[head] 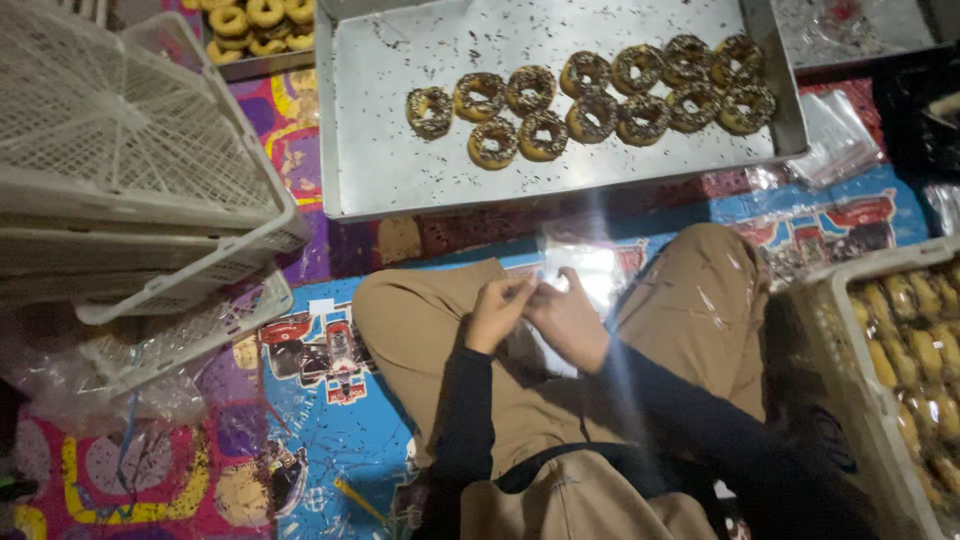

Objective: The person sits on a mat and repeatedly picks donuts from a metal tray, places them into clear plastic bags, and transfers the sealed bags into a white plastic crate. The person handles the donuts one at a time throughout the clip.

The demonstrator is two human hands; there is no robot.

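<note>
Two stacked white crates (130, 190) stand left of a seated person; ahead lies a metal tray (400, 170) with thirteen sprinkled doughnuts (600, 95), none bagged yet. At right, a crate of packed pastries (915, 350). Over the lap, the left hand (497, 312) and right hand (568, 318) meet, fingers pinching an empty clear plastic bag (590, 270)

Dull scratched metal tray (380, 150), white plastic lattice crates (120, 130), glossy clear bag (590, 275)

Thirteen sprinkled doughnuts (590, 98) lay on one metal tray (400, 170). Three white plastic crates (130, 180) were stacked. Two hands (535, 310) worked together.
</note>
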